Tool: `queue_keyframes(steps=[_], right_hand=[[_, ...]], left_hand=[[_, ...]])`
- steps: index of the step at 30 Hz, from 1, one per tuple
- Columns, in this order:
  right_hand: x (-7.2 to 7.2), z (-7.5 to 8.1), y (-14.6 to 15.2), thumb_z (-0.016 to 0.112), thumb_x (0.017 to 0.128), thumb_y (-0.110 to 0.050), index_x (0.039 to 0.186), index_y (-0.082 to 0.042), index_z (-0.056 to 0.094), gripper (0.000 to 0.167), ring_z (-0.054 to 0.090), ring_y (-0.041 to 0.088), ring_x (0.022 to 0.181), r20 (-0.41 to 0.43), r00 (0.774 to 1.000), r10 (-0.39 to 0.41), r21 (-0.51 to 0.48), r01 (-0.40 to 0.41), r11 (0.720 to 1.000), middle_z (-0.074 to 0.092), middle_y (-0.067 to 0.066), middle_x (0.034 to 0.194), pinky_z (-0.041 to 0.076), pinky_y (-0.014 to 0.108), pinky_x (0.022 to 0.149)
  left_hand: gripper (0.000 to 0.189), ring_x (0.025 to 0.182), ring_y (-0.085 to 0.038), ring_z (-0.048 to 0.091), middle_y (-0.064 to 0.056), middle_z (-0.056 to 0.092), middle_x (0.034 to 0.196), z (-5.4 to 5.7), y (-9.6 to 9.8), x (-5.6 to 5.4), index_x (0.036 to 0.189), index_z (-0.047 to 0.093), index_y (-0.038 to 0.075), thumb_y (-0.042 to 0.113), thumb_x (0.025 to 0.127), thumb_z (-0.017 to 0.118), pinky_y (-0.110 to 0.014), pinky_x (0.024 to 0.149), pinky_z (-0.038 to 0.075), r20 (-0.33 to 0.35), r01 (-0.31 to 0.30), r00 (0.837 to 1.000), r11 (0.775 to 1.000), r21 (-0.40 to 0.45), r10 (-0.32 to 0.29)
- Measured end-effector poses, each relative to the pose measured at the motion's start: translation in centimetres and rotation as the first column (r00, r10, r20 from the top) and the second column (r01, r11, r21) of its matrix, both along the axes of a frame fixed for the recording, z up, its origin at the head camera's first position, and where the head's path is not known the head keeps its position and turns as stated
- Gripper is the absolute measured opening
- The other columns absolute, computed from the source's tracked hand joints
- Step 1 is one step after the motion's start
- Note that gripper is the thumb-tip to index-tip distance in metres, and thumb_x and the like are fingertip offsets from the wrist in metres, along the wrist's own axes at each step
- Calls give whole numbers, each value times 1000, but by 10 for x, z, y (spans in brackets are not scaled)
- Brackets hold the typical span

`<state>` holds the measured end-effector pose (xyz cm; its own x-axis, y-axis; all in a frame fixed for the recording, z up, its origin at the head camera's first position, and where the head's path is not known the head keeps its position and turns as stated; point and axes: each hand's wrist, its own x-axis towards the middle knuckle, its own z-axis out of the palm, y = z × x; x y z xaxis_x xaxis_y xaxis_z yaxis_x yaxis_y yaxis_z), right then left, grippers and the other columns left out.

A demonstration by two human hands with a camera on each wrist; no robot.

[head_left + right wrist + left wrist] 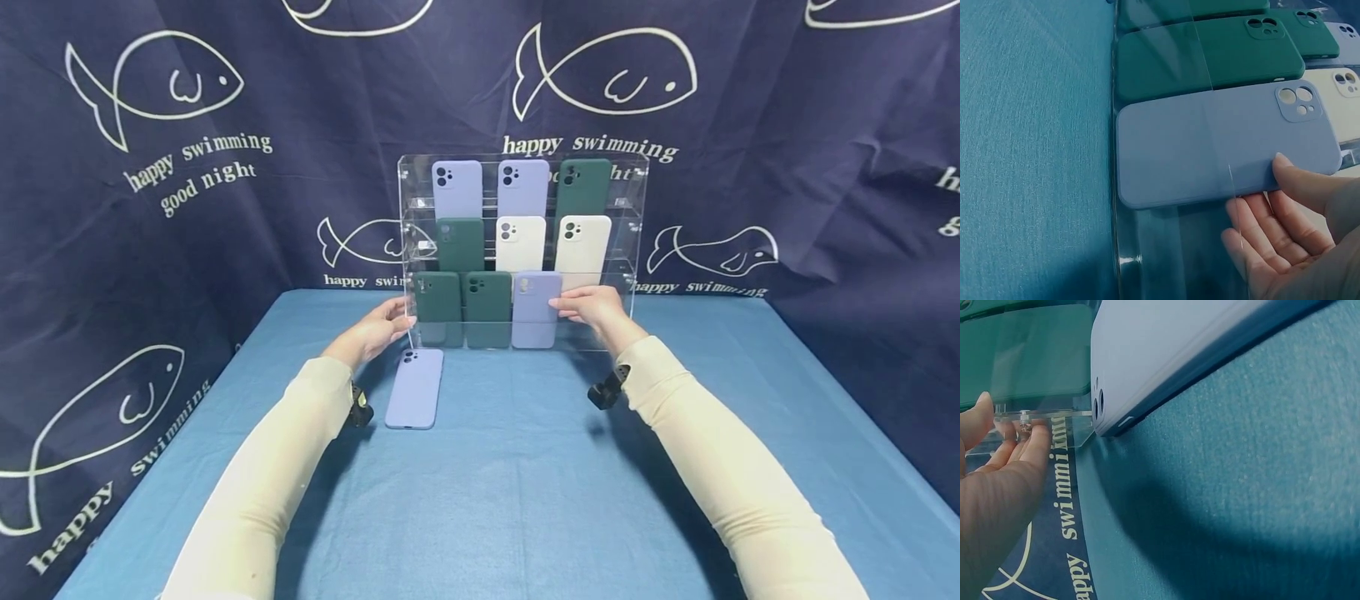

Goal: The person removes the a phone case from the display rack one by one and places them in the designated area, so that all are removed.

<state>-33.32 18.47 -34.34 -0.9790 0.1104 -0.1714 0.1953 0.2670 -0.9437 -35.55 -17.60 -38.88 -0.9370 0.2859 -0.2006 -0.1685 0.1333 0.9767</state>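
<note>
Right now I have the right hand (596, 308) holding the purple case (535, 321) by its right edge, thumb in front and fingers reaching behind, upright in the bottom row of the rack (581, 337) beside a green case (487, 308). The left hand (373, 329) pinches the rack's left side, I think to steady it. I judge the step to be settling the purple case; the next move would call for easing the thumb off without tipping it. A loose case (415, 390) lies on the tabletop (487, 500), near the left hand. From here some right fingertips are hidden, the clear plastic keeps me from telling whether the purple case is fully seated, and the left wrist view cuts off the loose case.
</note>
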Motion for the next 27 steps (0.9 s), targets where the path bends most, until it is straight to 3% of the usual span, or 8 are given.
queue_keyframes(steps=[13, 22, 27], right_hand=[[1, -2, -2, 72, 89, -16, 126, 6, 60, 45, 65, 31, 111, -12, 999, -30, -36, 30, 999, 67, 7, 101, 51, 39, 104], [3, 0, 0, 72, 88, -16, 123, 6, 60, 42, 70, 21, 95, -25, 999, -48, -46, 47, 998, 64, -9, 75, 53, 38, 101], [6, 3, 2, 72, 88, -16, 122, 6, 60, 42, 71, 14, 83, -43, 997, -65, -49, 62, 997, 64, -8, 75, 54, 39, 100]], left_hand=[[66, 146, -33, 23, -21, 11, 159, 0, 0, 0, 155, 7, 2, 1, 101, 45, -39, 125, 19, 5, -1, 1000, 1000, 2, 1], [66, 147, -35, 20, -24, 11, 159, 0, -1, 1, 154, 4, -1, -1, 101, 43, -41, 125, 17, -10, 17, 1000, 999, 29, -17], [66, 147, -34, 19, -23, 10, 159, 0, -1, 1, 155, 4, 0, 0, 101, 43, -41, 125, 17, -3, 18, 1000, 1000, 23, -18]])
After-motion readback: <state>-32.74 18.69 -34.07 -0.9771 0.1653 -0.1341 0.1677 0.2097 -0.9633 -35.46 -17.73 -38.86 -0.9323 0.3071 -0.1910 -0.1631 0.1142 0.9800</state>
